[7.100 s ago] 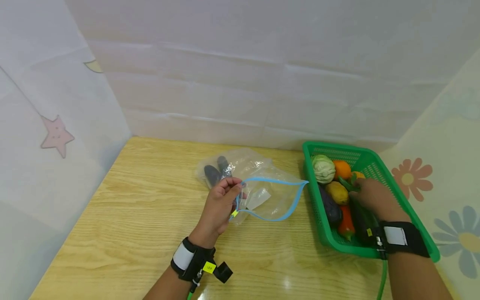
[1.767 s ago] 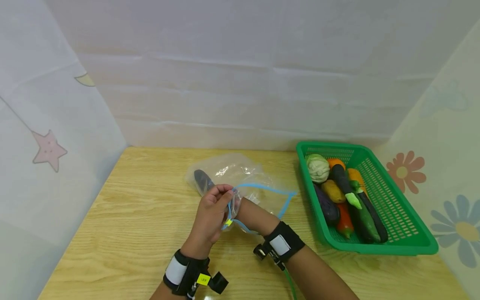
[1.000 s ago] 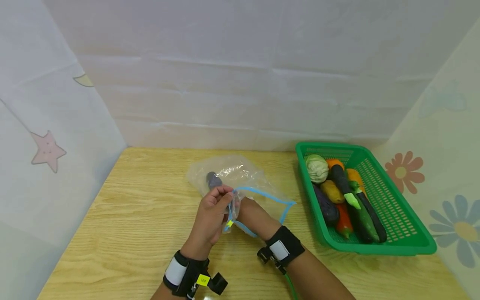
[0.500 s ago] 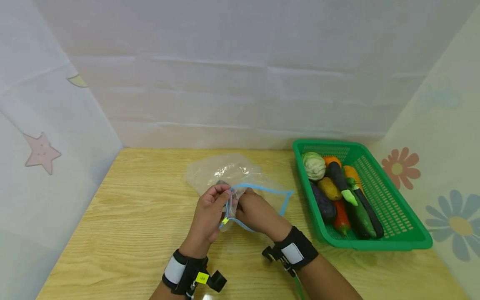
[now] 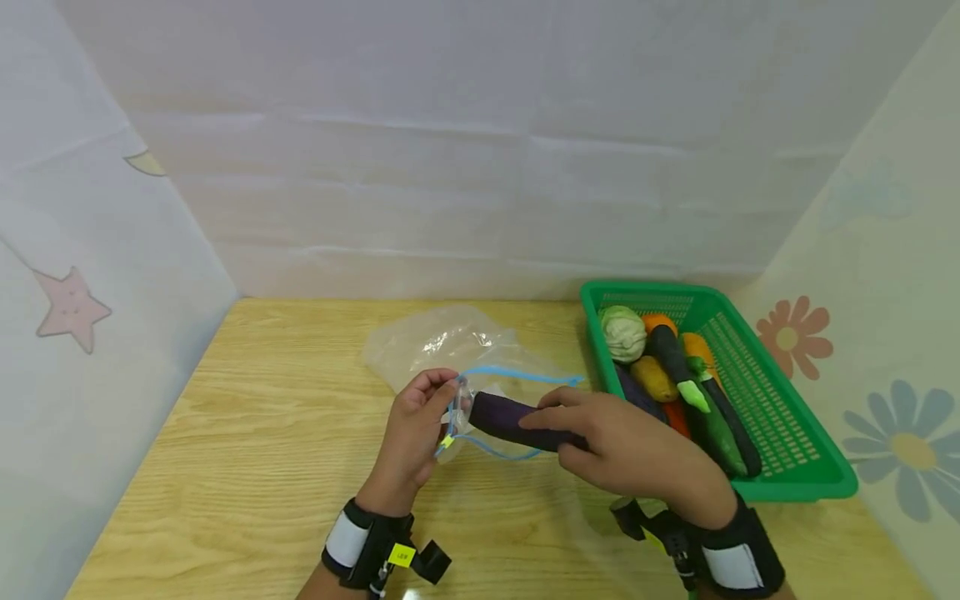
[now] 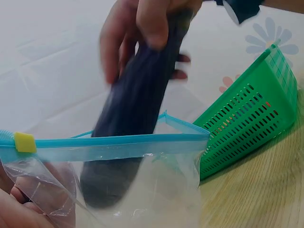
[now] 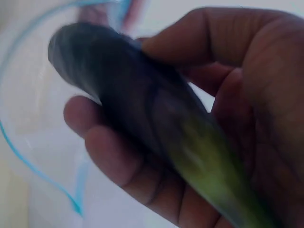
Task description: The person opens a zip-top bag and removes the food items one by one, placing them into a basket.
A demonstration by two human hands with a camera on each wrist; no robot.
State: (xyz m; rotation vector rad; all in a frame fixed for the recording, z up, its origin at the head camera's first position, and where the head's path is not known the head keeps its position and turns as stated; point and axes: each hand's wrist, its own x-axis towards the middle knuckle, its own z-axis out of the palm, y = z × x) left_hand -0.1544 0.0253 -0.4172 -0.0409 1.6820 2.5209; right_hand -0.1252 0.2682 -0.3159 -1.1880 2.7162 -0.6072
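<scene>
A dark purple eggplant (image 5: 517, 421) with a green stem end (image 7: 204, 161) is held between the thumb and curled fingers of my right hand (image 5: 630, 442). Its rounded end sits at the mouth of a clear zip bag (image 5: 450, 329), and in the left wrist view that end shows through the bag's plastic. My left hand (image 5: 416, 429) pinches the bag's blue-edged opening at its left corner, beside the yellow slider (image 5: 448, 442). The mouth gapes toward the right. I see no other vegetable in the flattened far part of the bag.
A green basket (image 5: 783, 417) stands on the wooden table (image 5: 262, 400) at the right. Inside lie a cabbage (image 5: 622, 333), a thin dark eggplant (image 5: 670, 354), a cucumber (image 5: 717, 437), a yellow potato-like piece (image 5: 654, 379) and more vegetables. A white wall sheet (image 5: 412, 167) rises behind.
My right hand was inside the bag and has drawn back right, bringing the eggplant to the mouth. Earlier, two dark vegetables lay in the bag; one like them now lies in the basket.
</scene>
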